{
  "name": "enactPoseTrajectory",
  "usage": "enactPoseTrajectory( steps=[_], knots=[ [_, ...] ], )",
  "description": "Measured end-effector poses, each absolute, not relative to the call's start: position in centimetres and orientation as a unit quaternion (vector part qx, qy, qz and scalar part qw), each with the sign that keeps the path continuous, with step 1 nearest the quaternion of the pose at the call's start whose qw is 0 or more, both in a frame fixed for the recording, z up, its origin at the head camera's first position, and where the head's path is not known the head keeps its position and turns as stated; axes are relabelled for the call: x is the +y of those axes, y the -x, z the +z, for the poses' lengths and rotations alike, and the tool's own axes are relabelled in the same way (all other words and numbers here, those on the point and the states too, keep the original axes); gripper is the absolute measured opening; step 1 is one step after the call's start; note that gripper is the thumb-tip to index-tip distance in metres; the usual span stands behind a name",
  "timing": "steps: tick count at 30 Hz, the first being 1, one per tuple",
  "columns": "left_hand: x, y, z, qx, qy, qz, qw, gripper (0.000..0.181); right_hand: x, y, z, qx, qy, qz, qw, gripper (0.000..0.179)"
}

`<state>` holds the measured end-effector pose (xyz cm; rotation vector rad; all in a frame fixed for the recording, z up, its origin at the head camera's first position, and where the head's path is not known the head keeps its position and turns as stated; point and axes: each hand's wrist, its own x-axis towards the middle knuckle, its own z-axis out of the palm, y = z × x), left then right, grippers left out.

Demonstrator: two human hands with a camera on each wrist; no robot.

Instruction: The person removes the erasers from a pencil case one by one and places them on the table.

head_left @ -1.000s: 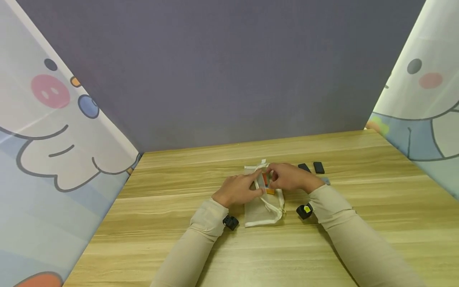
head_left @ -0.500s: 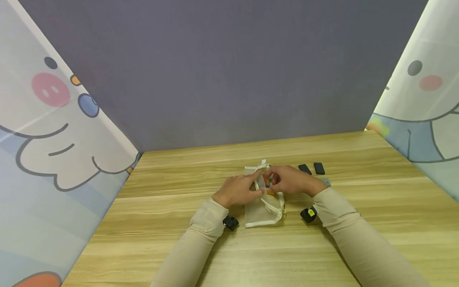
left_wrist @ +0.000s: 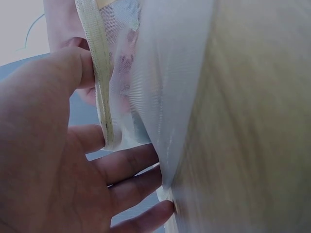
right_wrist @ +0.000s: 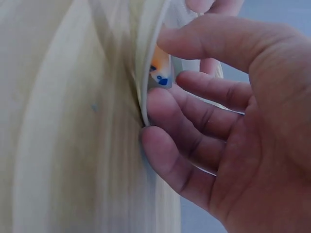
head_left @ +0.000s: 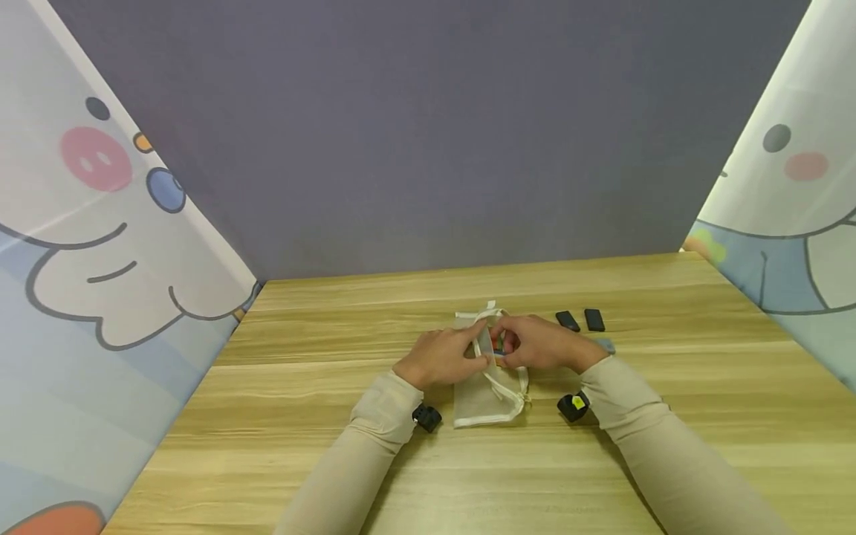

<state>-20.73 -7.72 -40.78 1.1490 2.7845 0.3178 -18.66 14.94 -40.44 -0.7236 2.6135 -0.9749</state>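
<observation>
A white mesh drawstring bag (head_left: 478,401) lies on the wooden table with its mouth held apart toward the right. My left hand (head_left: 441,358) grips the bag's left rim, its thumb and index finger on the hem (left_wrist: 99,73) in the left wrist view. At the mouth, the bent fingers of my right hand (head_left: 535,343) close round a small orange-and-white piece (right_wrist: 160,65) with blue marks. Bits of red, green and blue show between the hands in the head view. The lower part of what the right hand holds is hidden inside the bag.
Two small black rectangular blocks (head_left: 594,320) lie on the table (head_left: 321,423) beyond the right hand, with a grey flat piece (head_left: 605,345) near the right wrist. A dark grey panel (head_left: 428,134) stands along the table's back edge.
The right hand has shifted slightly at the bag's mouth, and less of the orange piece shows now. The left hand keeps its hold on the rim.
</observation>
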Motion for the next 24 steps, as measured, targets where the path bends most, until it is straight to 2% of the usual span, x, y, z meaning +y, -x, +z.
enactPoseTrajectory(
  steps=[14,24],
  knots=[
    [-7.6,20.8,-40.6,0.918,-0.378,0.106,0.059,0.071,15.9,18.5,-40.1,0.897,0.26,-0.33,0.135,0.022],
    [-7.6,20.7,-40.6,0.92,-0.372,0.104,0.07,0.071,16.8,18.3,-39.9,0.887,0.271,-0.339,0.158,0.027]
  ],
)
